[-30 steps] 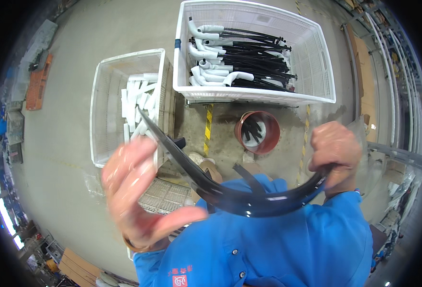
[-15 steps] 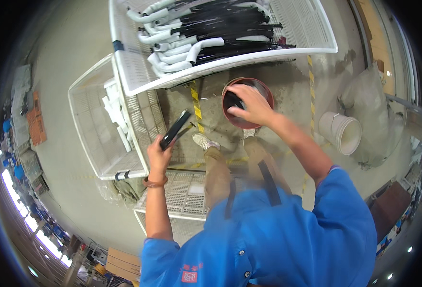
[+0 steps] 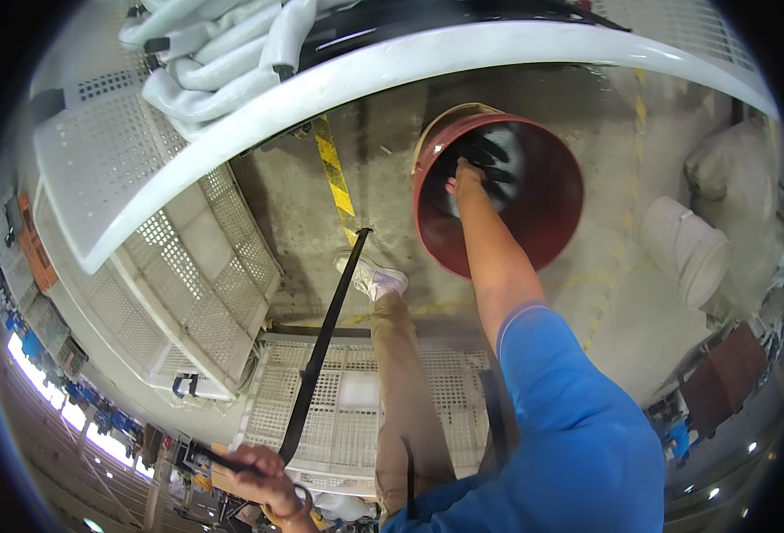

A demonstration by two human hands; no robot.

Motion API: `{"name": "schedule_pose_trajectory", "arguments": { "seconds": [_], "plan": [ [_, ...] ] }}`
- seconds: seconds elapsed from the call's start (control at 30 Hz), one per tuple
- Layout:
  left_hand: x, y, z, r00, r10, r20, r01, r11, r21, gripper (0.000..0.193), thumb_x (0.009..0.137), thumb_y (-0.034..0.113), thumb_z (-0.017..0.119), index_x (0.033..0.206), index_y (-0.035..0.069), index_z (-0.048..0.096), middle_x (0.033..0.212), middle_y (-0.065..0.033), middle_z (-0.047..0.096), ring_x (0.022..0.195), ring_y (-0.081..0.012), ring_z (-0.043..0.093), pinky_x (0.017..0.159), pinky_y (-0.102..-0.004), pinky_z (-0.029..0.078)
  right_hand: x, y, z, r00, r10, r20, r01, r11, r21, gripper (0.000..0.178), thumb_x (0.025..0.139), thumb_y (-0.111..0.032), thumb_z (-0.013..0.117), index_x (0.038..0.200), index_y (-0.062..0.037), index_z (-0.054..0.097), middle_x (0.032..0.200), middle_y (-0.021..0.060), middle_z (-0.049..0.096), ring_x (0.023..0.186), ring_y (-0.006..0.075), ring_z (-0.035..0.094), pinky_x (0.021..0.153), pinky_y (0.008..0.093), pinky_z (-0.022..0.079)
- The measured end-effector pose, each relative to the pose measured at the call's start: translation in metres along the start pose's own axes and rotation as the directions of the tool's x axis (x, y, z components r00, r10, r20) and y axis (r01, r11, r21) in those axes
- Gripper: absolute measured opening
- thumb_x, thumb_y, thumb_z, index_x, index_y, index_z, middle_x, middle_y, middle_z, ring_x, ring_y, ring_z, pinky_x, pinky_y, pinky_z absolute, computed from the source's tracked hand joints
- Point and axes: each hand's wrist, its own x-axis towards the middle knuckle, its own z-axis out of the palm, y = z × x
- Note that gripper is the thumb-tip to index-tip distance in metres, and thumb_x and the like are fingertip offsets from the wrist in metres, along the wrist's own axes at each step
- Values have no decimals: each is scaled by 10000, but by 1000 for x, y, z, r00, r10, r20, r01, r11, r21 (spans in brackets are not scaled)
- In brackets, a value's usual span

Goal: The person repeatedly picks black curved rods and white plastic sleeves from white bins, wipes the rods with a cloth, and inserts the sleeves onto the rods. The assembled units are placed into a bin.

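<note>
At the lower left, my left hand (image 3: 263, 480) is closed on a long black bar (image 3: 328, 324) that slants up toward my shoe and has a small bent tip. The bar's held end is partly hidden by my fingers. My right arm reaches down into a red bucket (image 3: 554, 191) on the floor. Inside it, my right hand (image 3: 466, 178) has its fingers curled against several dark pieces (image 3: 488, 147). Whatever those fingers grip is too dark to make out.
Across the top stands a large white crate (image 3: 392, 67) with bent white-wrapped tubes (image 3: 232, 67). A perforated white crate (image 3: 192, 258) is at left, another (image 3: 348, 355) beside my legs. Yellow-black tape (image 3: 334, 178) marks the floor. A white bucket (image 3: 685, 253) lies at right.
My view has come closer to the crate and red bucket. My right hand has gone from above the bucket down into it. My left hand has drawn back toward the lower left with the bar.
</note>
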Motion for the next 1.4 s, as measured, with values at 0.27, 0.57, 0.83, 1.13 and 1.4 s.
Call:
{"name": "schedule_pose_trajectory", "arguments": {
  "seconds": [0.27,0.57,0.83,1.13,1.4],
  "plan": [
    [9,3,20,991,133,-27,-131,988,83,528,957,573,496,874,54,443,596,25,334,408,-56,283,364,-184,245,104,26,-29,962,-22,273,83,973,-214,296,911,-222,628,1144,-56,551,1038,120,639,827,267,657,714,486,572],
    [13,-5,57,975,199,97,-210,970,124,153,970,185,515,912,46,544,712,10,444,540,-71,405,454,-229,350,-124,-65,-180,831,108,546,225,832,-507,195,946,-211,581,1027,-48,514,755,104,604,582,201,600,503,348,517],
    [19,82,118,878,-38,477,-173,904,390,222,946,233,595,878,25,555,726,-181,580,648,-358,552,581,-410,459,-286,-93,-339,169,-605,778,939,-140,-314,468,852,-135,612,1294,-57,478,978,168,660,875,267,655,802,395,517],
    [-47,280,28,610,199,767,-287,958,-21,326,1020,274,516,769,66,524,602,56,410,536,-36,352,475,-224,296,-519,-108,-475,-418,-596,686,889,-426,171,435,823,-136,699,1234,-80,566,1102,128,649,975,348,625,844,409,507],
    [-107,362,-8,485,397,779,-589,807,-44,366,1035,293,487,753,61,512,595,58,398,538,-37,360,475,-223,304,-596,-143,-517,-724,-450,522,650,-699,299,521,674,2,698,1182,-76,614,1117,100,667,1009,304,621,877,389,474]
  ]
}}
